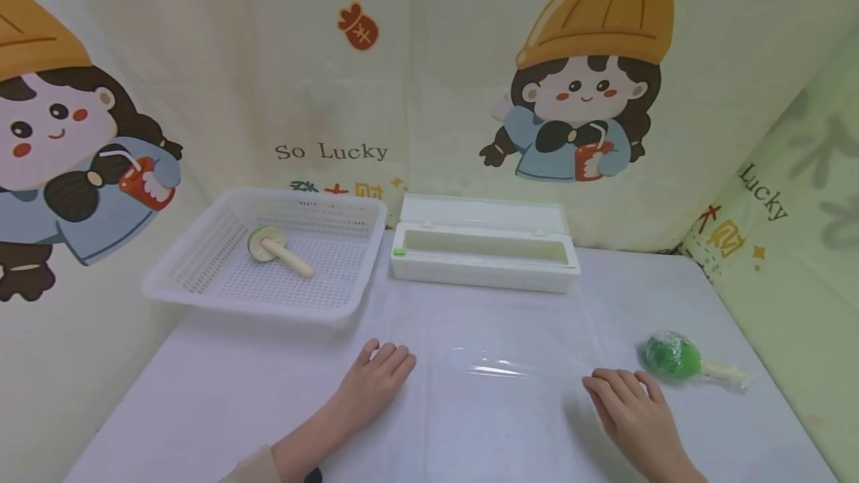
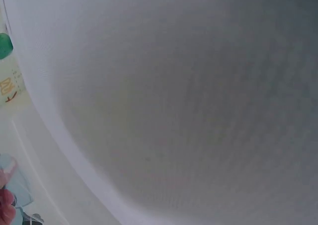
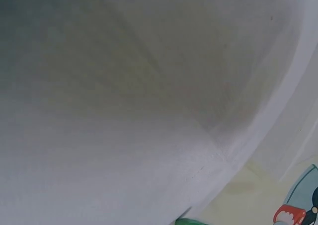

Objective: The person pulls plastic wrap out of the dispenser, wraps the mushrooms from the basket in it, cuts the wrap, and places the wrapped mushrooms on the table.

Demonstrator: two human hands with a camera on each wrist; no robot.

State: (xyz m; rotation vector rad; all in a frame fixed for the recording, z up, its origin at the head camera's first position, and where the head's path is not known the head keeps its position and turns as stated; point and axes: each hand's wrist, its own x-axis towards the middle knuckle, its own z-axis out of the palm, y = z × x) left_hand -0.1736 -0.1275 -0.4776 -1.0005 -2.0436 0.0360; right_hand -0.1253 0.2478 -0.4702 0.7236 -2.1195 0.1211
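Observation:
A nearly invisible sheet of cling film [image 1: 496,368] stretches over the white table in front of an open white dispenser box [image 1: 483,278]; its glossy reflections show between the hands. My left hand [image 1: 376,386] has its fingers curled at the sheet's left side. At the right side, my right hand [image 1: 634,412] pinches thumb against fingers at its near corner. Beyond the right hand lies a green round-headed stick toy [image 1: 673,357], wrapped in clear film, its pale handle pointing right. Both wrist views are mostly filled by blurred white surface.
A white perforated basket [image 1: 255,307] stands at the back left. Inside it lies a wooden stick toy [image 1: 287,256] with a round, green-edged head. The box's lid [image 1: 483,212] is raised, with a small green slider [image 1: 400,251] at its left. Printed cloth hangs behind.

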